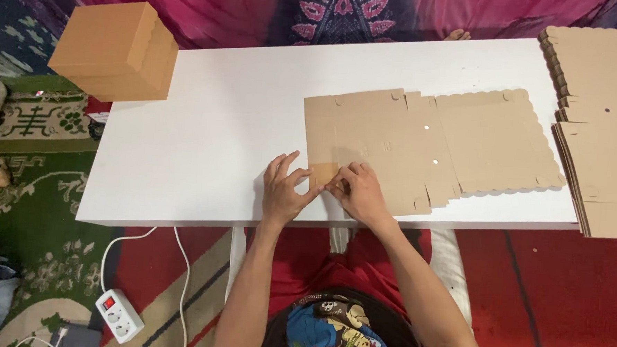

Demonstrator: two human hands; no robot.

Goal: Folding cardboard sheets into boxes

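Observation:
A flat brown cardboard box blank with scalloped edges lies on the white table. My left hand and my right hand meet at its near left corner. Both pinch a small corner flap that is bent up from the blank. The left thumb and forefinger touch the flap's left side, the right fingers press its right side.
A folded brown cardboard box stands on the table's far left corner. A stack of flat cardboard blanks overhangs the right end. On the patterned carpet below lies a white power strip with cable.

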